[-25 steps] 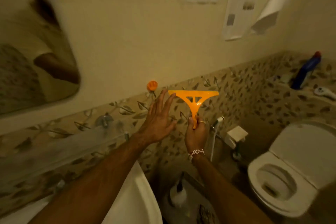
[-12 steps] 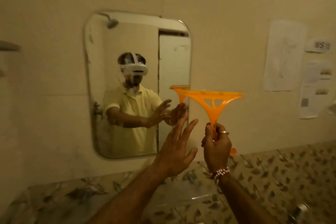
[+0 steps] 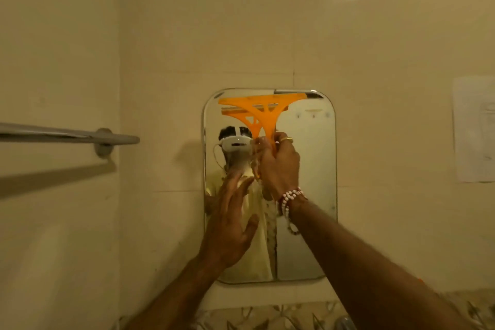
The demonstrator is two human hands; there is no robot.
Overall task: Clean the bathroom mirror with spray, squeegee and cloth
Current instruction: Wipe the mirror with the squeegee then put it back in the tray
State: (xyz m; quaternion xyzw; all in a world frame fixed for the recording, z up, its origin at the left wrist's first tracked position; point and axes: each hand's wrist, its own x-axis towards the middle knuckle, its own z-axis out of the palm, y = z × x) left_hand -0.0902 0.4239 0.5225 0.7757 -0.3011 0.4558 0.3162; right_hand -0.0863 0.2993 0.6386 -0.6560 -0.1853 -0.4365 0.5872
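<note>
While right hand [image 3: 280,166] grips triangular plastic squeegee [image 3: 261,100] | mirror [image 3: 308,195] rounded, glossy

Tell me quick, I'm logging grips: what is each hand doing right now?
Left hand: open, fingers spread, holding nothing.
Right hand: closed round the orange squeegee handle, blade near the mirror top.

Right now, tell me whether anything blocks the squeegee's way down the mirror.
Yes: the open left hand is in front of the mirror, lower middle, below the squeegee that the right hand grips near the top edge.
</note>
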